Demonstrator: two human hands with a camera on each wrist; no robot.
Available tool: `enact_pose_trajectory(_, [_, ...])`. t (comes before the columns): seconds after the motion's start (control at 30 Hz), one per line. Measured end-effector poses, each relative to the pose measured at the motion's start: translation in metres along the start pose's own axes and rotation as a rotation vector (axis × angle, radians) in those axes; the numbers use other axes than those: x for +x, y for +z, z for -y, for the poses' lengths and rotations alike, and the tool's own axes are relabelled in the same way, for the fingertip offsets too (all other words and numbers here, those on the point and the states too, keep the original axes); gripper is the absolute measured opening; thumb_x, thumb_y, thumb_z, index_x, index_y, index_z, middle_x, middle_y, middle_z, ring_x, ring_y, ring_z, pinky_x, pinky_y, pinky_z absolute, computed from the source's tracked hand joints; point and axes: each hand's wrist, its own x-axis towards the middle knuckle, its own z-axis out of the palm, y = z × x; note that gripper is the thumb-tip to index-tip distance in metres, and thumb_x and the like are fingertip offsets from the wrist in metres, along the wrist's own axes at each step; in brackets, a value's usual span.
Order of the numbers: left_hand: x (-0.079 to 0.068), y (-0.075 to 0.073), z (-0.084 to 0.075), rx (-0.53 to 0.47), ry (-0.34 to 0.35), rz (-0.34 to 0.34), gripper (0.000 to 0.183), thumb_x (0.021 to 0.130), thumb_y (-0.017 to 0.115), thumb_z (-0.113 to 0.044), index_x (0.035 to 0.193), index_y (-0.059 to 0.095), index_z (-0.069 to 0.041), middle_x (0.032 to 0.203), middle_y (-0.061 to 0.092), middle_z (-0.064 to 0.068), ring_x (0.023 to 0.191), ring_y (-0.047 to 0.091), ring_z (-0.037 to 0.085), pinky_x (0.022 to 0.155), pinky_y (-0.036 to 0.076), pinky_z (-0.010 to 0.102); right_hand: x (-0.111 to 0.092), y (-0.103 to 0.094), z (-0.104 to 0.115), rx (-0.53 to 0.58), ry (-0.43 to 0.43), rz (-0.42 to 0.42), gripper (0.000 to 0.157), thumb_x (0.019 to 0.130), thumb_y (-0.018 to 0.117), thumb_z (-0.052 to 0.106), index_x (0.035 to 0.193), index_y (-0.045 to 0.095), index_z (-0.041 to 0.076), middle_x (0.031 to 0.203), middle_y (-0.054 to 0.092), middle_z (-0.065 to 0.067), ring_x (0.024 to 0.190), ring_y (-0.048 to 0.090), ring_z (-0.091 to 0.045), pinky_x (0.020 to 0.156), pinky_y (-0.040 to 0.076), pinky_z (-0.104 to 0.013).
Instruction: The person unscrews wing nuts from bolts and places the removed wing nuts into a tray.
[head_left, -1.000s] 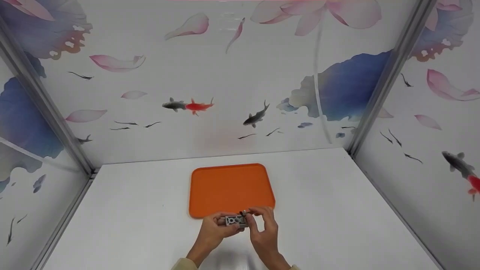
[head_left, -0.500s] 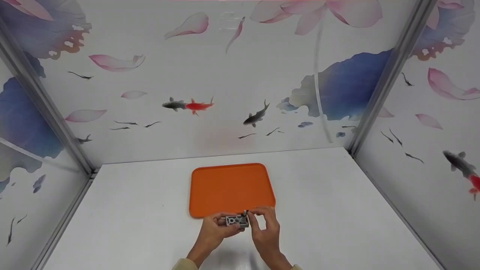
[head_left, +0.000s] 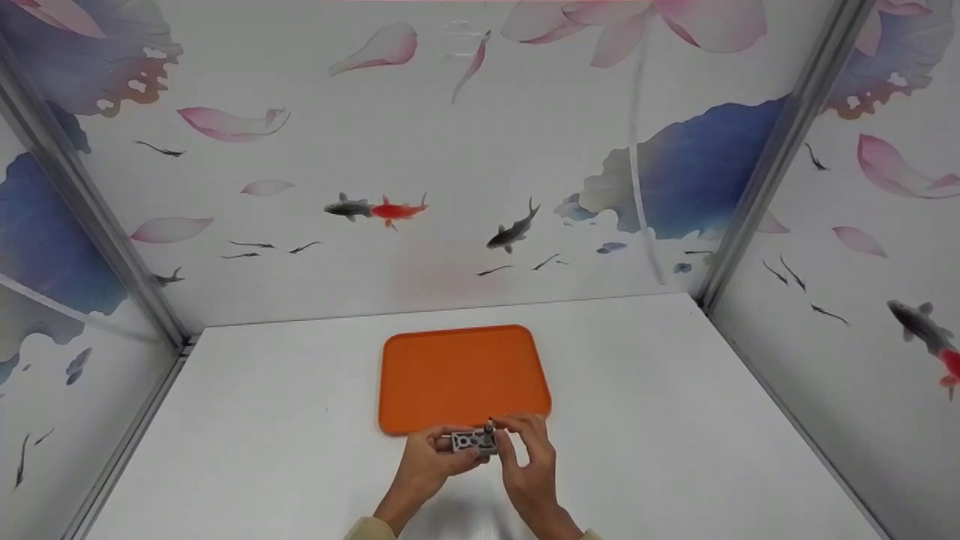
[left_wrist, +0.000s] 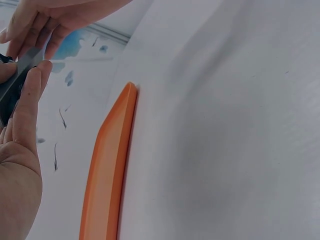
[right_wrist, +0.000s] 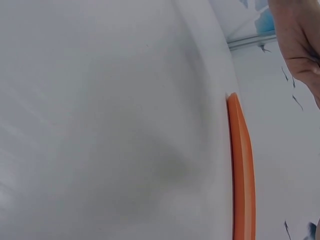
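**From painted walls (head_left: 450, 150) down to a grey block (head_left: 463, 441) in hand**

Below the walls lies your white bench (head_left: 285, 420), carrying 1 orange tray (head_left: 463, 379). Your 2 hands are raised near the tray's closest edge. The left hand (head_left: 429, 461) has its grip clamped on the block, held clear of the bench. The right hand (head_left: 534, 459) curls its fingers at the block's right end, beside a small dark part (head_left: 490, 426); whether that grip pinches it, you cannot tell.
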Motion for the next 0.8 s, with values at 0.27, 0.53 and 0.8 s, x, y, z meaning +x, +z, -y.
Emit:
enact_pose_trajectory(0.27, [-0.0004, 0.0002, -0.0015, 0.001, -0.005, -0.005, 0.042, 0.084, 0.077, -0.003, 0.121, 0.062, 0.010, 0.108, 0.074, 0.019, 0.096, 0.076, 0.027, 0.085, 0.065, 0.035, 0.0018, 0.0005, 0.0030, 0.003, -0.037, 0.019, 0.030, 0.086, 0.071, -0.008, 0.110, 0.071, 0.010, 0.099, 0.067, -0.002, 0.093, 0.056, -0.014, 0.078, 0.049, -0.021])
enact_pose_trajectory(0.53, [-0.0002, 0.0003, -0.0023, 0.003, -0.007, 0.003, 0.042, 0.084, 0.078, -0.006, 0.120, 0.063, 0.009, 0.108, 0.074, 0.019, 0.097, 0.075, 0.026, 0.085, 0.065, 0.035, 0.0032, 0.0003, 0.0043, 0.024, -0.065, 0.017, 0.031, 0.086, 0.071, -0.008, 0.111, 0.070, 0.010, 0.099, 0.067, -0.005, 0.092, 0.055, -0.017, 0.079, 0.049, -0.021])
enact_pose_trajectory(0.8, [-0.0010, 0.0008, -0.0030, -0.001, 0.002, 0.005, 0.043, 0.083, 0.078, -0.003, 0.121, 0.062, 0.011, 0.109, 0.074, 0.020, 0.098, 0.075, 0.026, 0.085, 0.065, 0.035, 0.0033, 0.0004, 0.0028, -0.001, -0.063, -0.004, 0.027, 0.084, 0.071, -0.010, 0.107, 0.070, 0.004, 0.099, 0.066, -0.006, 0.093, 0.056, -0.016, 0.079, 0.050, -0.021])
